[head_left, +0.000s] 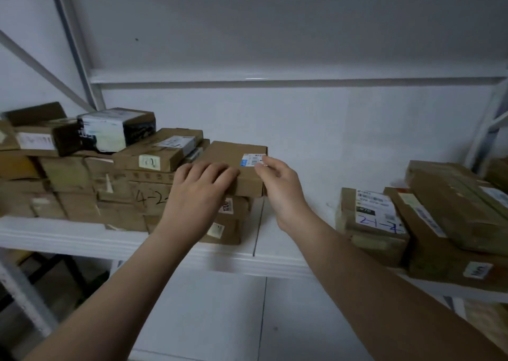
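- Cardboard box (228, 154), a flat one with a small label (253, 160), sits on top of a short stack (233, 217) about midway along the shelf (288, 239). The stack comes close to the front edge.
- Left hand (202, 184) lies on the box's near left part with the fingers relaxed and side by side. So it's pressing down, no real grip there.
- Right hand (277, 184) is at the near right corner, and the grip looks pinched on that corner right beside the label. The fingertips are partly hidden, so I wouldn't swear to how much it's got.
- My read: the box is either being squared up on the stack or just being taken hold of. It's not off the stack yet.
- If it's coming out, the left fingers need to curl over an edge first. Then lift level and pull towards the front edge, otherwise it pivots on that one corner.
- Left pile (82, 168) runs to the shelf's left end and butts up against the box's left side, with one parcel overlapping its back corner. That's the main thing in the way; sliding left is a no-go.
- Right parcels (412, 217) sit towards the right end, well apart, with bare shelf between.
- The stack underneath looks a bit uneven, so dragging could shift it.
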Demonstrator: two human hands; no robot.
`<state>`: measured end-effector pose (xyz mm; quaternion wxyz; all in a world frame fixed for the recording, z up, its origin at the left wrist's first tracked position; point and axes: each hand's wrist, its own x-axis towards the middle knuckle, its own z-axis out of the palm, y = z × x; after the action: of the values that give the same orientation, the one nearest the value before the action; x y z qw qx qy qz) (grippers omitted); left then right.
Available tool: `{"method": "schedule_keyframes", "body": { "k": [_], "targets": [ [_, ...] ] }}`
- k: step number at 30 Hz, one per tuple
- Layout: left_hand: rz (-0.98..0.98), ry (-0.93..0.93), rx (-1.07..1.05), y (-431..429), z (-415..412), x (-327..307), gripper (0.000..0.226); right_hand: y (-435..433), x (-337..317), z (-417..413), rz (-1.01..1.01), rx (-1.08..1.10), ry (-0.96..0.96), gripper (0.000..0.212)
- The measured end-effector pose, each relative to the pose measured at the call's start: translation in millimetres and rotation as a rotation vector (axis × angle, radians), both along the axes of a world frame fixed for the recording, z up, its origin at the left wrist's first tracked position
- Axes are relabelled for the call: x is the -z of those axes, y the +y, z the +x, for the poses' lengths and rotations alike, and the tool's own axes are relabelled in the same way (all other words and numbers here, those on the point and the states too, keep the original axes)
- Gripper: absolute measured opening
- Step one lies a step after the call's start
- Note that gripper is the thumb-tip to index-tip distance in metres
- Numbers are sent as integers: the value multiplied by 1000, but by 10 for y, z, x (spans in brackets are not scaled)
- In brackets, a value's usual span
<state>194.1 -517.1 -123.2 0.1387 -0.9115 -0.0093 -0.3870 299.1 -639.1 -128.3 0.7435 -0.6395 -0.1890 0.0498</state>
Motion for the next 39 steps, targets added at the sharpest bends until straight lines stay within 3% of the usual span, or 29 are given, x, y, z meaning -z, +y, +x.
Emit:
{"method": "schedule_keyframes", "body": {
  "k": [5, 14, 19, 27, 32, 35, 39],
  "targets": [
    [-48, 91, -42, 167, 49, 119, 50, 290, 117, 48, -70, 83, -140, 23],
    [-153, 84, -42, 194, 96, 210, 53, 188, 188, 80, -219, -13, -243, 36],
    [-228, 68, -37, 79, 109, 150, 53, -30, 155, 43, -233, 54, -340, 25],
    [-207, -29, 416, -502, 327, 191, 29, -896, 288, -9, -408, 229, -432, 19],
    [-357, 176, 480, -1055, 625, 462, 32, -1675, 477, -33, -734, 417, -521, 24],
    [-440, 360, 412, -1356, 888, 640, 36, -1995, 579, -20, -926, 396, -495, 27],
    [-630, 540, 375, -1698, 1261, 703, 42, -2176, 637, 29, -979, 392, -453, 29]
  ]
}}
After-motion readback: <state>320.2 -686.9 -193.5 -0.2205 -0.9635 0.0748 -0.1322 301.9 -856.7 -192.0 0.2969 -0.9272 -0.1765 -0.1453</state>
